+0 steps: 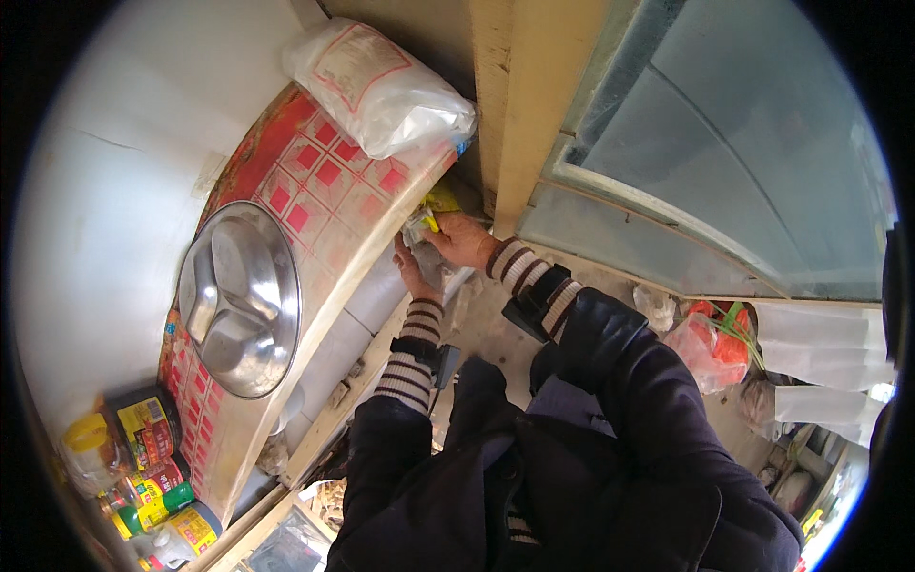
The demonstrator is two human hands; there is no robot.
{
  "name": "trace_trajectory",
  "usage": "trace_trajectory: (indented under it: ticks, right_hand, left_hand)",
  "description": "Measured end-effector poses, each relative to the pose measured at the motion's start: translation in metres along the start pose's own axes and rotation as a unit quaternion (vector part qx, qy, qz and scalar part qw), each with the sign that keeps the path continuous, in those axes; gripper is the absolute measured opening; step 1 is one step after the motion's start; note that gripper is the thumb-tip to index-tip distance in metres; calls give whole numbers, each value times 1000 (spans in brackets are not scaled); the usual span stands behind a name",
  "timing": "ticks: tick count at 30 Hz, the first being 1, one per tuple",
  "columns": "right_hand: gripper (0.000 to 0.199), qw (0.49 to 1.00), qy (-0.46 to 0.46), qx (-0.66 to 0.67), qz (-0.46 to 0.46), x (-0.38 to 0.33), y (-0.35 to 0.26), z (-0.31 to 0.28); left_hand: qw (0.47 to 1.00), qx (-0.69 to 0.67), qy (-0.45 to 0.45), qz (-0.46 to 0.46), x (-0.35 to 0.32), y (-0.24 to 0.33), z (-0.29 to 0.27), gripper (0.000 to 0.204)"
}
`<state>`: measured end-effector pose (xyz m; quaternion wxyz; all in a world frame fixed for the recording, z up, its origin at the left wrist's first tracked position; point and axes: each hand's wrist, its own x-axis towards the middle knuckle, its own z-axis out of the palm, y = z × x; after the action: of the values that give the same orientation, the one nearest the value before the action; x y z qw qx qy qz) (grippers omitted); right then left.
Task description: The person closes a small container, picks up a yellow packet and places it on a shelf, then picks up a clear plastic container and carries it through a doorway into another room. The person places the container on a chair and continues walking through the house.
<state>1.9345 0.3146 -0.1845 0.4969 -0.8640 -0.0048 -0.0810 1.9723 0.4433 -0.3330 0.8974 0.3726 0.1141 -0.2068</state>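
Note:
Just past the counter's edge, both of my hands are at a crinkled clear plastic bag [416, 229]. My right hand [463, 240] is closed around its upper part, where a small bright yellow piece shows beside the thumb. My left hand [412, 271] grips the bag's near side with bent fingers, close to the counter's rim. What the bag holds is hard to make out. Behind it, a yellow packet [441, 198] sits low in the gap between the counter and the wooden post.
On the red-and-white checked counter [329, 205] lie a divided steel tray [240, 297] and a full white plastic bag [381, 88]. Several bottles and jars [143, 429] crowd its near left end. A wooden post [519, 105] and glass-paned door [724, 143] stand ahead; red bags [713, 345] lie at right.

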Motion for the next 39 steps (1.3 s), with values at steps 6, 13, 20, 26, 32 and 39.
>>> trace_trajectory:
  ticks: [6, 13, 20, 26, 32, 39]
  right_hand:
    - [32, 990, 94, -88, 50, 19, 4, 9]
    - [42, 969, 149, -122, 156, 5, 8, 10]
    - [68, 970, 108, -46, 213, -55, -7, 21]
    - [53, 969, 19, 14, 246, -104, -14, 8]
    - [42, 964, 40, 5, 263, -149, -11, -7]
    - [37, 940, 66, 46, 331, -201, -16, -25]
  left_hand:
    - [982, 145, 39, 112, 28, -7, 33, 48]
    - [963, 253, 25, 85, 43, 5, 43, 54]
    - [742, 625, 34, 241, 47, 13, 23, 85]
    - [802, 575, 36, 159, 44, 16, 23, 97]
    - [691, 682, 71, 227, 25, 9, 46, 102]
    - [694, 689, 126, 167, 11, 9, 76, 107]
